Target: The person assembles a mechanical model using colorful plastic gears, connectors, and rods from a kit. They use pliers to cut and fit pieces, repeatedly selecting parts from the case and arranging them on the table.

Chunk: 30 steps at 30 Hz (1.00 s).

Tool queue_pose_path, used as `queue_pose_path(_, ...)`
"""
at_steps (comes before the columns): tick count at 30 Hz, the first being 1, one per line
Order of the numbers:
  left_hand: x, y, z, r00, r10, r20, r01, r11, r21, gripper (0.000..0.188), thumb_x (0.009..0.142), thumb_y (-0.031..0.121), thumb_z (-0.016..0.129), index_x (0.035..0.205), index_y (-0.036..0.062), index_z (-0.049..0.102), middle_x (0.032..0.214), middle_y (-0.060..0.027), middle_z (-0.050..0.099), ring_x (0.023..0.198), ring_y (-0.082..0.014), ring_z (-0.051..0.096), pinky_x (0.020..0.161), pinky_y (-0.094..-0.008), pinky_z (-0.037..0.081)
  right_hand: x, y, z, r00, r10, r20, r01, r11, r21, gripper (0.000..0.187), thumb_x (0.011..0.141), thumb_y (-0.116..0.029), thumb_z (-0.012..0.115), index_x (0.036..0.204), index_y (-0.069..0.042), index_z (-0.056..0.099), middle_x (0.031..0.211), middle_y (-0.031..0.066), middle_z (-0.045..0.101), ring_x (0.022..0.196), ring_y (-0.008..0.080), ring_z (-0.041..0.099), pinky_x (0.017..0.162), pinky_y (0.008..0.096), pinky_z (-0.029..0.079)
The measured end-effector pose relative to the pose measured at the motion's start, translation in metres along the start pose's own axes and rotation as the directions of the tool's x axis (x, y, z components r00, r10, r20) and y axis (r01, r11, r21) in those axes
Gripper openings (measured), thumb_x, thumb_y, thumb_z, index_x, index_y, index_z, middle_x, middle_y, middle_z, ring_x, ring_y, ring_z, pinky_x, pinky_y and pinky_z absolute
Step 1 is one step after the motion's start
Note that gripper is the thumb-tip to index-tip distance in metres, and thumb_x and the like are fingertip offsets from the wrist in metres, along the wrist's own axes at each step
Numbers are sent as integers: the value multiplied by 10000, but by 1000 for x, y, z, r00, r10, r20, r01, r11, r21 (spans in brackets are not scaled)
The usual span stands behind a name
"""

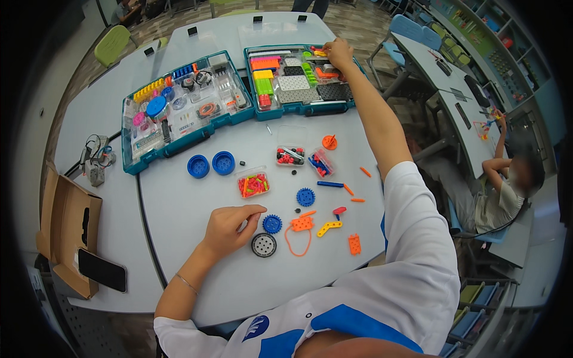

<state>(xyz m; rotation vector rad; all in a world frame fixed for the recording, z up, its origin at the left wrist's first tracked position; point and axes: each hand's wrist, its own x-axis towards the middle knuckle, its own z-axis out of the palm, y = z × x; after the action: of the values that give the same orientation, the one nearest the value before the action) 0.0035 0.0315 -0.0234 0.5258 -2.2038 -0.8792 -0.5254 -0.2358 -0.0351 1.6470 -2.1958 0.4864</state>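
My left hand (230, 228) rests on the table with its fingers curled; anything inside them is hidden. Close to its fingertips lie a blue gear (272, 224) and a grey wheel with a black tyre (264, 244). My right arm stretches to the far corner of the right teal case (334, 109). There my right hand (339, 55) bends its fingers down, close together, beside small yellow pieces (320, 53); whatever they pinch is too small to make out. An orange angled piece (326, 74) lies in the same case.
Another teal case (194, 143) holds sorted parts. Before me lie small boxes of pegs (253, 184), blue wheels (223, 163), a yellow angled beam (329, 228) and orange blocks (354, 244). An open cardboard box (68, 224) and a phone (102, 270) are left. A person (504, 191) sits at another table.
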Motion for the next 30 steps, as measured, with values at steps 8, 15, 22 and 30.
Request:
queue_pose_path(8, -2, -4, 2, 997, -76, -25, 76, 997, -2, 156, 836, -8, 683, 969, 62, 724, 625, -41, 613, 429, -140, 462, 441, -286, 368, -9, 13, 5, 995, -95, -33, 96, 995, 30, 223, 928, -218, 603, 1052, -300, 770, 1184, 59, 620, 1269, 336, 470, 1008, 612, 349)
queue_pose_path(15, -2, -11, 1, 995, -78, -67, 80, 997, 22, 154, 862, -8, 668, 994, 51, 719, 626, -39, 598, 423, -99, 395, 424, -271, 320, -46, -13, -69, 974, -207, -91, 216, 970, 110, 239, 913, -205, 646, 1141, -171, 709, 1251, 130, 584, 1215, 342, 498, 1017, 498, 384)
queue_pose_path(22, -7, -1, 6, 996, -84, -9, 85, 994, 67, 149, 935, 0, 610, 1031, 41, 716, 613, 10, 588, 499, -25, 498, 457, -193, 354, -239, -100, -237, 776, -577, -256, 621, 770, 146, 140, 896, -113, 665, 1030, -77, 683, 1150, 128, 615, 1074, 280, 580, 944, 440, 453)
queue_pose_path(30, -9, 2, 20, 998, -54, 36, 54, 999, -4, 120, 891, 37, 654, 993, 45, 716, 645, -21, 599, 448, -72, 362, 437, -260, 284, -374, -82, -215, 975, -196, 104, 140, 907, 398, 171, 793, -215, 813, 936, -125, 788, 1099, 12, 639, 1171, 245, 489, 965, 398, 417)
